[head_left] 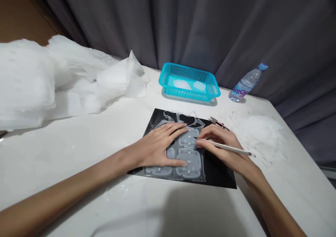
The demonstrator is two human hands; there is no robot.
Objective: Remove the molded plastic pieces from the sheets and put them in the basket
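Observation:
A translucent plastic sheet (189, 161) with several rounded rectangular moulded shapes lies on a black mat (220, 174). My left hand (164, 144) is spread flat over its left part, fingers apart, pressing on it and hiding some of the shapes. In my right hand (223, 142) is a slim white pen-shaped tool (229, 148), pinched between thumb and fingers. Its dark tip is at the right edge of an upper shape; whether it touches the plastic I cannot tell. Just beyond the right hand lie scissors (216, 121), partly hidden by it.
A blue perforated basket (189, 94) holding two whitish pieces stands behind the mat. To its right is a water bottle (246, 84). Thin clear scraps (259, 132) are piled at the right. Large white plastic bags (73, 79) cover the table's left rear, before a grey curtain (189, 27).

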